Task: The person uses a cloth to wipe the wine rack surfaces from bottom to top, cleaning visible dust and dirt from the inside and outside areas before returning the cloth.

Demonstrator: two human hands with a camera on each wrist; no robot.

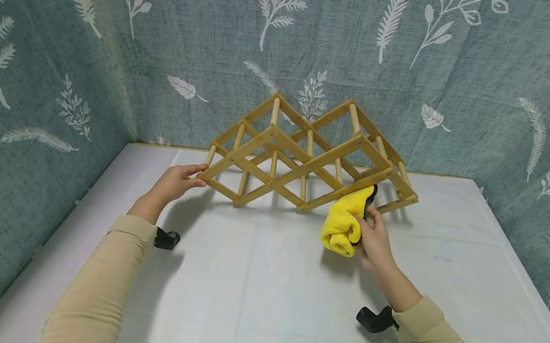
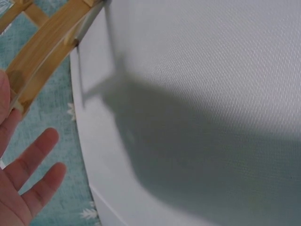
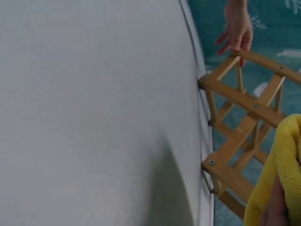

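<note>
A folding wooden lattice rack (image 1: 302,163), its slats crossed in zigzag peaks, stands toward the back of the white table. My left hand (image 1: 177,182) pinches the rack's left end between thumb and index finger. In the left wrist view the other fingers (image 2: 44,188) of that hand spread away from the wood (image 2: 44,47). A bunched yellow cloth (image 1: 344,222) with dark edging is gripped by my right hand (image 1: 375,238), and its top overlaps a lower slat near the rack's right end. In the right wrist view the cloth (image 3: 277,174) partly covers the rack (image 3: 244,99).
Patterned blue-green fabric (image 1: 221,29) walls in the white-covered table (image 1: 257,298) at the back and both sides. Black wrist-worn devices (image 1: 167,239) sit at both cuffs. Shadows of the arms fall across the tabletop.
</note>
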